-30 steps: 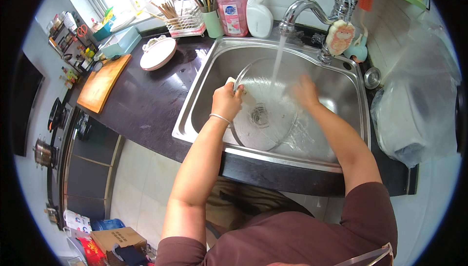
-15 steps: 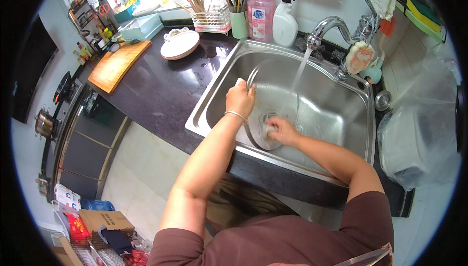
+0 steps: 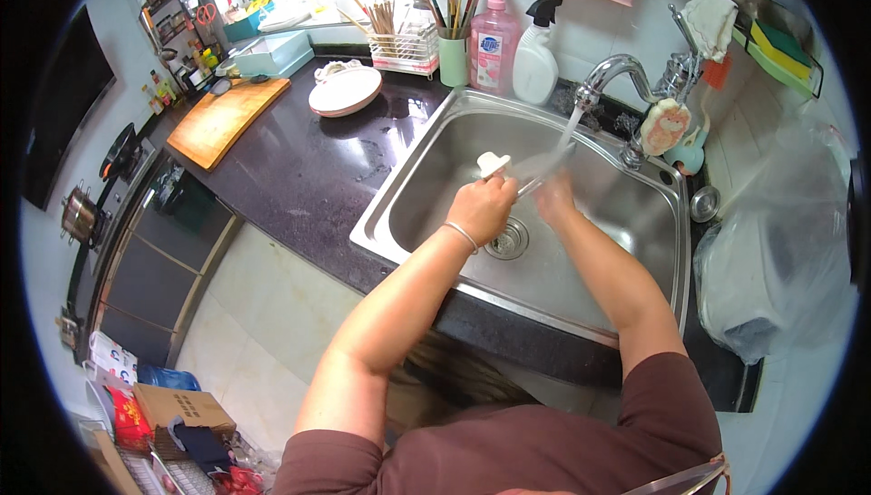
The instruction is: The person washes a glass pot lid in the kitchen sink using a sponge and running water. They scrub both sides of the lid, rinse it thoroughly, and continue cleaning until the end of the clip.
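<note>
Over the sink, my left hand (image 3: 485,208) is closed on a clear glass pot lid (image 3: 546,168) with a metal rim and a white knob (image 3: 493,165). The lid is tilted nearly edge-on, and its knob stands up just beyond my left fingers. My right hand (image 3: 554,194) is against or close behind the lid's right side, its fingers blurred by motion, glass and water. Water runs from the chrome faucet (image 3: 619,68) down onto the lid and my right hand. Below, the steel sink (image 3: 606,288) shows its round drain (image 3: 510,239).
A pink soap bottle (image 3: 494,44), a white spray bottle (image 3: 535,52) and a green cup of chopsticks (image 3: 452,59) stand behind the sink. A white plate (image 3: 346,91) and a wooden cutting board (image 3: 227,123) lie left. A plastic-covered white item (image 3: 748,268) stands right.
The lid has turned from a face-on tilt to nearly edge-on and moved under the water stream. My right hand has moved from near the drain up and away, toward the faucet.
</note>
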`<state>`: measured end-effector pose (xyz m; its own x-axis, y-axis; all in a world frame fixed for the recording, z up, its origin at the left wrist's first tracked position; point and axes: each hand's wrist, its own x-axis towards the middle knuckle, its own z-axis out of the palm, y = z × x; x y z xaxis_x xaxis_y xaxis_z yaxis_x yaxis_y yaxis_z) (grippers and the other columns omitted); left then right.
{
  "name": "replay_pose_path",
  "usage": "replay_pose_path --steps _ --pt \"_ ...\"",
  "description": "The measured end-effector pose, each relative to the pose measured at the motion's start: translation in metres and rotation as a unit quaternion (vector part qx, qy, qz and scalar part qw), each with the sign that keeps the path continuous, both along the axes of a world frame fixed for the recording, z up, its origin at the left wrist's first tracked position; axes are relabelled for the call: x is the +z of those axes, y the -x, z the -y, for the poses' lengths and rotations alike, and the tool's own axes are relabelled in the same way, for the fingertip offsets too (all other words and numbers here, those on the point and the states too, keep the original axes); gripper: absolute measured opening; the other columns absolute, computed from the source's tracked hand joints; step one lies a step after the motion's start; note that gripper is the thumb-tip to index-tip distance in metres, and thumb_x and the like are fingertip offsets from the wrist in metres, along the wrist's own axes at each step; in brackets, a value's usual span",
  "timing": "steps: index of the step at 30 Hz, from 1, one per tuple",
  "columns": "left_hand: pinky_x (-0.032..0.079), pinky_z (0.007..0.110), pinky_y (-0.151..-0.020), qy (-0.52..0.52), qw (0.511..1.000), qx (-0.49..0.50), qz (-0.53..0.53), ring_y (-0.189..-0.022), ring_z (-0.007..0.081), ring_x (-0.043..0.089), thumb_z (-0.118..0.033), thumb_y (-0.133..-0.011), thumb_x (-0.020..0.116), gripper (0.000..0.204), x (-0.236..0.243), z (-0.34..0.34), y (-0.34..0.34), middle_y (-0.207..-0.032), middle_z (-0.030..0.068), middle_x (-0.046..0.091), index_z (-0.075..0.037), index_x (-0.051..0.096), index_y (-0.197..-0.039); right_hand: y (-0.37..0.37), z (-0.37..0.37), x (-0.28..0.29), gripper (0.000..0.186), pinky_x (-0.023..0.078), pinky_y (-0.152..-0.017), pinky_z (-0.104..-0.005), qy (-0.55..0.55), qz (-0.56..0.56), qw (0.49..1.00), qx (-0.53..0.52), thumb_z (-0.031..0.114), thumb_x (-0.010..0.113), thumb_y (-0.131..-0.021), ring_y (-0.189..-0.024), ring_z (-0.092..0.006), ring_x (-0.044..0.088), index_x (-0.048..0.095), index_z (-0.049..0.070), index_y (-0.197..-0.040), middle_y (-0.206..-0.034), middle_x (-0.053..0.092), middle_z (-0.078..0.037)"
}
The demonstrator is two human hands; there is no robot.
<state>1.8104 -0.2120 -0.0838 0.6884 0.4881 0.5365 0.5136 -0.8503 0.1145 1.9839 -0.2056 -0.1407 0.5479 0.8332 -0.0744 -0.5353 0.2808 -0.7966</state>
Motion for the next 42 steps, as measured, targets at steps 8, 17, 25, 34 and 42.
replay_pose_path --steps 8,17,25,34,42 --pt "0.050 0.039 -0.058 0.013 0.999 -0.014 -0.039 -0.071 0.0290 0.062 -0.019 -0.074 0.062 0.017 0.003 0.011 -0.002 -0.079 0.0091 0.060 -0.009 0.050 -0.083 -0.009 0.047 0.048 0.024 0.049 -0.075 -0.0414 -0.020 -0.120 0.990 0.075 0.022 0.050 -0.087 -0.085 -0.0261 0.059 0.052 0.001 -0.097 -0.096 0.058 -0.013" --pt "0.048 0.041 -0.061 0.174 0.973 -0.101 -0.116 -0.065 0.0306 0.061 -0.042 -0.072 0.067 0.036 0.021 0.021 0.002 -0.066 0.0089 0.062 -0.006 0.061 -0.071 -0.054 0.054 0.004 0.030 0.052 -0.067 -0.0413 0.145 0.010 0.984 0.103 0.022 0.057 -0.086 -0.077 -0.0264 0.061 0.051 -0.004 -0.100 -0.094 0.059 -0.016" --pt "0.050 0.035 -0.063 0.526 0.822 0.092 -0.199 -0.057 0.0241 0.063 -0.045 -0.081 0.059 0.052 -0.028 -0.027 0.011 -0.060 0.0148 0.061 0.007 0.064 -0.075 -0.046 0.064 -0.093 0.060 0.043 -0.087 -0.0472 0.398 0.062 0.914 0.047 0.046 0.047 -0.089 -0.113 -0.0337 0.048 0.044 -0.002 -0.124 -0.126 0.047 -0.020" --pt "0.040 0.037 -0.095 0.359 0.899 0.013 -0.251 -0.110 0.0331 0.051 -0.027 -0.076 0.067 0.052 -0.045 -0.035 0.008 -0.119 0.0192 0.053 -0.002 0.051 -0.119 -0.108 0.068 -0.137 0.069 0.041 -0.088 -0.0473 0.418 0.406 0.809 0.077 0.053 0.029 -0.091 -0.100 -0.0357 0.055 0.054 -0.009 -0.109 -0.111 0.055 -0.026" --pt "0.056 0.032 -0.069 0.575 0.806 0.051 0.126 -0.083 0.0266 0.064 -0.005 -0.078 0.064 0.040 -0.053 -0.038 -0.023 -0.105 0.0215 0.057 0.007 0.050 -0.113 -0.082 0.052 -0.060 0.018 0.046 -0.072 -0.0444 0.165 -0.103 0.980 0.035 0.016 0.045 -0.083 -0.082 -0.0274 0.054 0.053 0.001 -0.091 -0.088 0.054 -0.013"
